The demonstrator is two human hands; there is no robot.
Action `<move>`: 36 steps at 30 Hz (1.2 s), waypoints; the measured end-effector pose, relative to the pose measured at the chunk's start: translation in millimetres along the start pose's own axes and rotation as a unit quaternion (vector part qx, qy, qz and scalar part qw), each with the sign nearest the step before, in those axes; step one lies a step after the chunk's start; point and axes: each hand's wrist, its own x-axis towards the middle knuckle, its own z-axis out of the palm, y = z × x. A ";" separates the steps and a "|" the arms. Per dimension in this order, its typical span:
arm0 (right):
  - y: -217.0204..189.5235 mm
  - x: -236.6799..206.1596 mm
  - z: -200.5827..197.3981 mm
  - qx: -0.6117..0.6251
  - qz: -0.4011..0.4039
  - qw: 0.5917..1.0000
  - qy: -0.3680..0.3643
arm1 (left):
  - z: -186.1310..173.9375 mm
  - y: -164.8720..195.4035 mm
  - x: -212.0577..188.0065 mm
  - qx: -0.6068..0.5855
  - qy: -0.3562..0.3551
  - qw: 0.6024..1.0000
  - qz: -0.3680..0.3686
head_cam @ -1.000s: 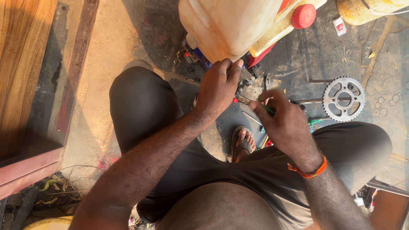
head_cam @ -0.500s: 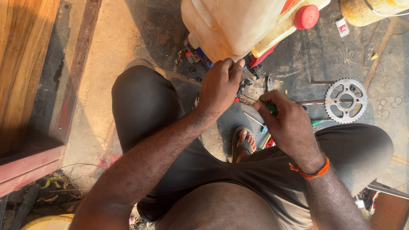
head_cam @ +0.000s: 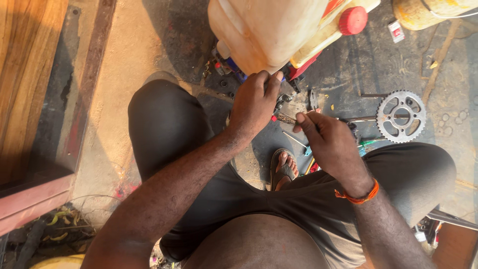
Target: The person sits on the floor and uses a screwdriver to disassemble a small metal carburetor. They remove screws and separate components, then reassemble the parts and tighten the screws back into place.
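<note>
hands [head_cam: 294, 119] — small metal part [head_cam: 285, 117]

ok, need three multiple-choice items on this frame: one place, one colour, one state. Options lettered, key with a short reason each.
1. Where does the sprocket lie?
A. on the ground, off to the right of the right hand
B. on the person's lap
C. on top of the jerrycan

2. What colour is the jerrycan's cap?
A. blue
B. red
C. black

3. What is the left hand doing?
A. lying flat and open on the knee
B. gripping a small metal part just below the jerrycan
C. holding the sprocket

Key: A, the toothed ring lies on dark ground off to the right; B, the round cap is bright red; B, the fingers are curled around the part.
</note>
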 end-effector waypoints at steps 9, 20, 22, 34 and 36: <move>0.8 1.3 0.8 -0.019 -0.041 0.999 0.028 | -2.1 1.0 3.3 -0.002 -0.017 0.999 -0.032; 6.2 6.6 6.7 0.005 0.002 1.000 -0.008 | -0.1 0.0 0.8 0.012 -0.009 1.000 -0.019; 7.0 7.1 5.6 0.032 -0.033 0.999 -0.008 | 1.0 -1.4 1.0 0.011 -0.001 1.000 -0.005; 15.4 12.3 11.0 0.169 -0.010 0.985 -0.044 | -6.0 3.3 2.4 -0.030 -0.034 0.998 -0.038; 15.7 8.7 10.8 0.127 -0.055 0.990 -0.012 | -5.6 5.2 -0.1 -0.010 -0.051 0.997 -0.063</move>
